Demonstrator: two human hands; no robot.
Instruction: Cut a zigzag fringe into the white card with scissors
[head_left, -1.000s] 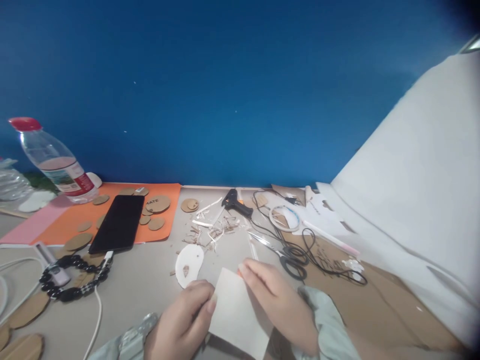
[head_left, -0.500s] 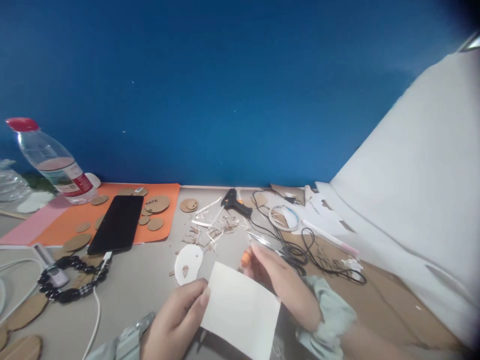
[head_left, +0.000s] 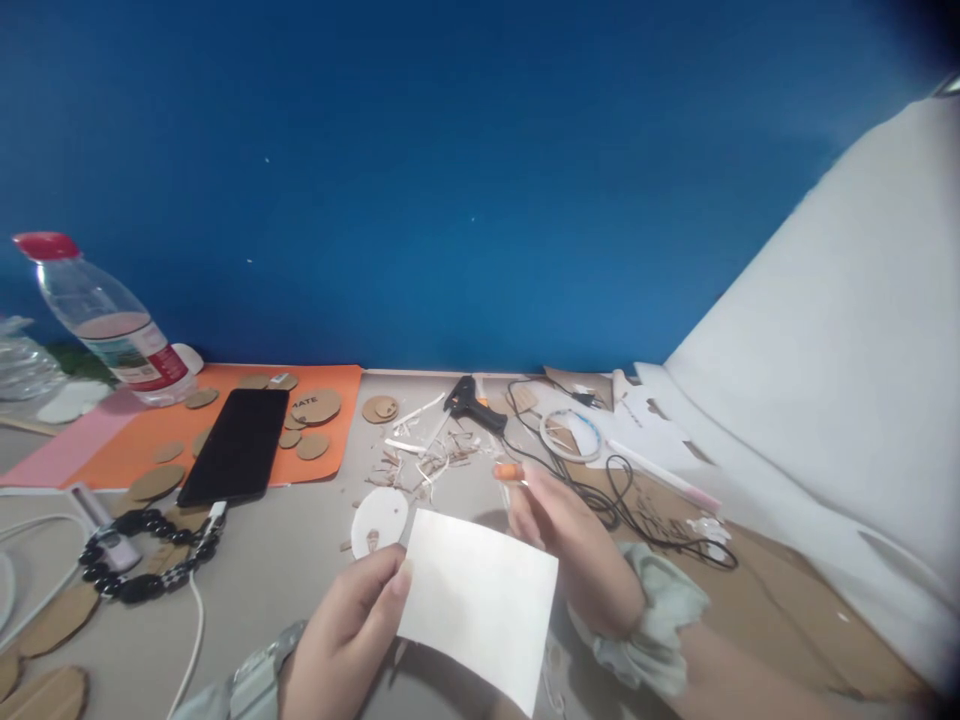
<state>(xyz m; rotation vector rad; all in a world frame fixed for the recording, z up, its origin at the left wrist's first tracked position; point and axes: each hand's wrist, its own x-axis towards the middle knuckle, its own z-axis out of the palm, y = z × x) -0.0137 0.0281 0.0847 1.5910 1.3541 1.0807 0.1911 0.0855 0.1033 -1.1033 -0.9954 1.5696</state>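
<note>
Between thumb and fingers, my left hand (head_left: pixel 349 625) grips the left edge of a blank square of white card (head_left: pixel 480 605), tilted above the table. To the right of the card, my right hand (head_left: pixel 551 515) is closed, with a small orange cylinder-like piece (head_left: pixel 510 471) at its fingertips. Its exact kind is unclear. Beyond the left hand lies a white oval cutout (head_left: pixel 379 520) with a small brown mark, its lower edge covered by that hand. Paper and cardboard scraps (head_left: pixel 435 460) lie farther back, near a black glue gun (head_left: pixel 474 405).
Black cable (head_left: pixel 600 500) coils right of my right hand, near a ring-shaped roll (head_left: pixel 570 436) and brown cardboard (head_left: pixel 780 610). Leftward are a black phone (head_left: pixel 236 445) on orange paper (head_left: pixel 341 420), cardboard discs (head_left: pixel 315 406), a beaded bracelet (head_left: pixel 142 590) and a bottle (head_left: pixel 120 330). A blue wall (head_left: pixel 480 180) rises behind.
My right hand has risen and come out from behind the card, bringing the orange piece into fuller view. The card has shifted slightly left and up in my left hand.
</note>
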